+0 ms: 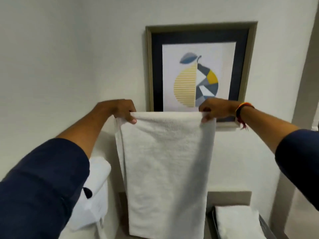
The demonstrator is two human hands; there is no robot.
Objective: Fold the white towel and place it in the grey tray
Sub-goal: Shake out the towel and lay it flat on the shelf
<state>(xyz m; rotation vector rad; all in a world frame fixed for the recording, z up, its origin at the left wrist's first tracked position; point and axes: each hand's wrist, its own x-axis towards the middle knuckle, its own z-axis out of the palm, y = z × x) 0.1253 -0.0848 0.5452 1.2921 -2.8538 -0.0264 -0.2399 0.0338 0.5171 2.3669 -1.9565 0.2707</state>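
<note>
A white towel point(165, 169) hangs lengthwise in front of me, doubled over along its top edge. My left hand point(123, 110) pinches the upper left corner and my right hand point(215, 109) pinches the upper right corner, both raised at about the same height. The towel's lower end drops in front of the counter and hides part of it. At the bottom right a grey tray point(266, 226) holds a folded white towel point(240, 221).
A framed fruit picture point(200, 73) hangs on the white wall straight behind the towel. Other white cloth point(96, 190) sits at the lower left, partly behind my left sleeve. A beige ledge point(229, 197) runs along the wall above the tray.
</note>
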